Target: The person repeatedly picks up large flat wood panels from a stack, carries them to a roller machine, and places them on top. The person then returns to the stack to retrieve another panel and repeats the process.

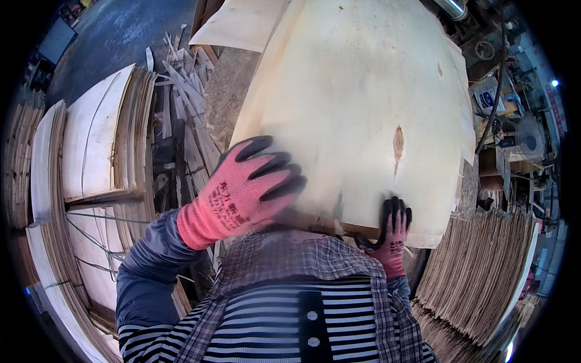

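A large pale wood veneer sheet (351, 97) with a brown knot mark lies in front of me, over other sheets whose edges show at its sides. My left hand (248, 184), in a pink glove with black fingertips, is over the sheet's near left part. Its fingers are spread and slightly blurred; whether they touch the wood I cannot tell. At the near right edge my right hand (393, 233), gloved alike, lies with fingers stretched out on the veneer and the thumb apart. Neither hand grips anything that shows.
Stacked veneer bundles (106, 133) stand at the left, some tied with green cord (100, 242). Another tall veneer stack (478, 272) is close on my right. Loose wood strips (184, 91) litter the floor beyond the left stacks. A fan (529, 140) stands at the far right.
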A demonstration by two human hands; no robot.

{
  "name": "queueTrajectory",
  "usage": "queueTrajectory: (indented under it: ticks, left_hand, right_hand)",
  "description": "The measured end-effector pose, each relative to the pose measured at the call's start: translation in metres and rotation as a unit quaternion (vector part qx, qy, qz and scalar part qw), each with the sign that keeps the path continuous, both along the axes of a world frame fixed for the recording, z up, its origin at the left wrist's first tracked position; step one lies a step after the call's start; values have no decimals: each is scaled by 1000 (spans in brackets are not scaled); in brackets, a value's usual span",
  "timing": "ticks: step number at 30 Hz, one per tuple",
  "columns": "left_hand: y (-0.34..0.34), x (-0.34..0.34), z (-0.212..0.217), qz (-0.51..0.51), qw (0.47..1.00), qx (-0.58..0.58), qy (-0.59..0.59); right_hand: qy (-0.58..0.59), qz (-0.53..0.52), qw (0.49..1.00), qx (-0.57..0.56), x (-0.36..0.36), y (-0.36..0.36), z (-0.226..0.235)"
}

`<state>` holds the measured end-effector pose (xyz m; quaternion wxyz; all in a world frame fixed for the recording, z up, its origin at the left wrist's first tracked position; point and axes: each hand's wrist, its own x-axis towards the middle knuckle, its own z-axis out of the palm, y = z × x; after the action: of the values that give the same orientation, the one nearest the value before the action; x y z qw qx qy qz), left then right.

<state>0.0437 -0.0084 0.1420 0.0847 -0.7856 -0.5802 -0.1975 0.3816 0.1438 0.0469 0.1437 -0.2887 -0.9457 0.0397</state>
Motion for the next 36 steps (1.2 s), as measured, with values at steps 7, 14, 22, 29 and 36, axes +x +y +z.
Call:
queueTrajectory:
  ticks: [7,14,22,29,36]
  left_hand:
    - [-5,-37,3,283,908,149,-269]
    - [-33,25,-73,350,884,-175,-256]
    - [-13,13,-82,395,795,-98,-449]
    - [18,-21,-66,367,796,-89,-473]
    - [13,-40,-66,251,608,-63,-751]
  right_hand:
    - [80,-85,988,102,-43,69,52]
    - [29,-61,991,116,-136,203,71]
    - [95,-61,991,77,-242,346,56]
    - [59,-56,981,179,-276,312,71]
    - [-8,108,994,1,-134,120,58]
